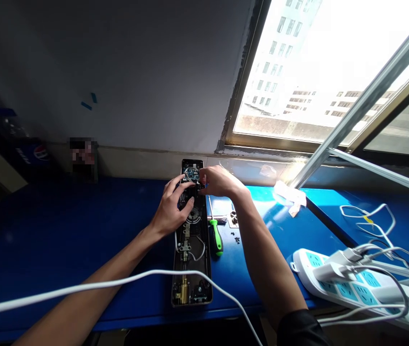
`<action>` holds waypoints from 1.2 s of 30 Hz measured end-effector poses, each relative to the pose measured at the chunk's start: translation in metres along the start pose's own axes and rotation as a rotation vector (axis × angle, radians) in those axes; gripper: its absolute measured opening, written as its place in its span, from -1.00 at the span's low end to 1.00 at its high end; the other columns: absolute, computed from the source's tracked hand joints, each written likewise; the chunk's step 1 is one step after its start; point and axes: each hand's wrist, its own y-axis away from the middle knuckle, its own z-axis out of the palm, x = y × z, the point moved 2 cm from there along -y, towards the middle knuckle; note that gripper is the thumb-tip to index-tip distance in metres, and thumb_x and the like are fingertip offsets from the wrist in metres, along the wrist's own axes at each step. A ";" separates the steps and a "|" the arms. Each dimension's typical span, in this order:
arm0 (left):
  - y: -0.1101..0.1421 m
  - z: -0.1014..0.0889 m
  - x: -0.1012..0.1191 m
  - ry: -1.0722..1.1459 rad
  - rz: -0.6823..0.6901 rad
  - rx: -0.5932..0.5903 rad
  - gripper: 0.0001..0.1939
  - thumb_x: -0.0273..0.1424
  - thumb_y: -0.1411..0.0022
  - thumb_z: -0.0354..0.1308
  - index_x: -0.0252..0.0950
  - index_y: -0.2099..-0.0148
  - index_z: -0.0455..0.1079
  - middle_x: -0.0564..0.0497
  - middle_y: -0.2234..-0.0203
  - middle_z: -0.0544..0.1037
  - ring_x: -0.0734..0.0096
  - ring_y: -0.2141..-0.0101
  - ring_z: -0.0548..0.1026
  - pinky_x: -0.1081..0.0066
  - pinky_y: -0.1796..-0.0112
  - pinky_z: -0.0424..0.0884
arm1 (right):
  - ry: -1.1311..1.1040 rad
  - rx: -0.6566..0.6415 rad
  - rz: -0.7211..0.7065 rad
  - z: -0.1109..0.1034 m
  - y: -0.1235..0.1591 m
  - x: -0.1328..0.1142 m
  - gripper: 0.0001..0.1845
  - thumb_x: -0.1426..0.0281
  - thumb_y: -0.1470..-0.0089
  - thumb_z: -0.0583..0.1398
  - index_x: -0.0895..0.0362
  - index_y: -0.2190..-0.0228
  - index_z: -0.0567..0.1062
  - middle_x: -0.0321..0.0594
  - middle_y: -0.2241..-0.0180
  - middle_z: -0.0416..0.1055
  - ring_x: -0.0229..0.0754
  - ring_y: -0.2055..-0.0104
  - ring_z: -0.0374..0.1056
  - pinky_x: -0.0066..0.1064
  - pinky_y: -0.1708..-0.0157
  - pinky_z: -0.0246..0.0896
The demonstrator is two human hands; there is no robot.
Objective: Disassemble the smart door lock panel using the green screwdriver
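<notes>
A long, narrow black housing, apparently an opened electronic door lock, lies lengthwise before me on the blue table. At its far end is a green circuit board with thin wires, and a brass cylinder sits at the near end. My left hand reaches over the housing from the left, fingers apart, tips by the wires below the board. My right hand is curled at the board's right edge; what its fingertips pinch, if anything, is hidden. A green-handled screwdriver lies right of the housing.
Small dark screws and a metal plate lie near my right forearm. A white power strip with plugs and cables occupies the right. A white cable crosses in front. A cola bottle stands back left, beneath the wall.
</notes>
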 end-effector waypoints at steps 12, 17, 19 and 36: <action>0.002 0.006 -0.009 0.022 -0.006 -0.006 -0.60 -0.21 -0.41 0.12 -0.14 -0.23 0.43 -0.15 -0.36 0.31 -0.03 -0.36 0.27 -0.11 -0.34 0.23 | 0.058 -0.083 0.187 0.000 0.005 -0.028 -0.73 0.60 0.13 0.35 0.11 0.31 0.57 -0.06 0.32 0.59 -0.01 0.35 0.55 -0.30 0.44 0.38; 0.001 0.008 -0.009 0.040 -0.005 0.009 -0.59 -0.21 -0.41 0.12 -0.18 -0.23 0.42 -0.18 -0.33 0.34 -0.02 -0.34 0.30 -0.08 -0.33 0.24 | 0.147 -0.047 0.211 0.001 0.006 -0.038 -0.70 0.53 0.03 0.31 0.11 0.19 0.55 0.07 0.21 0.59 0.17 0.16 0.57 -0.19 0.29 0.40; 0.001 0.009 -0.010 0.047 -0.012 0.009 -0.59 -0.22 -0.40 0.12 -0.18 -0.22 0.42 -0.19 -0.32 0.34 -0.01 -0.33 0.31 -0.08 -0.33 0.25 | 0.161 -0.037 0.218 0.002 0.005 -0.041 -0.73 0.50 -0.01 0.29 0.10 0.18 0.54 0.07 0.24 0.59 0.18 0.15 0.57 -0.17 0.27 0.39; 0.002 0.008 -0.005 0.044 -0.030 0.049 -0.52 -0.37 -0.36 0.12 -0.20 -0.30 0.33 -0.20 -0.35 0.27 0.04 -0.37 0.27 -0.01 -0.36 0.24 | 0.089 0.330 0.231 0.056 0.018 -0.029 -0.73 0.52 -0.26 -0.01 0.05 0.14 0.41 -0.21 0.31 0.63 -0.12 0.30 0.53 -0.38 0.35 0.01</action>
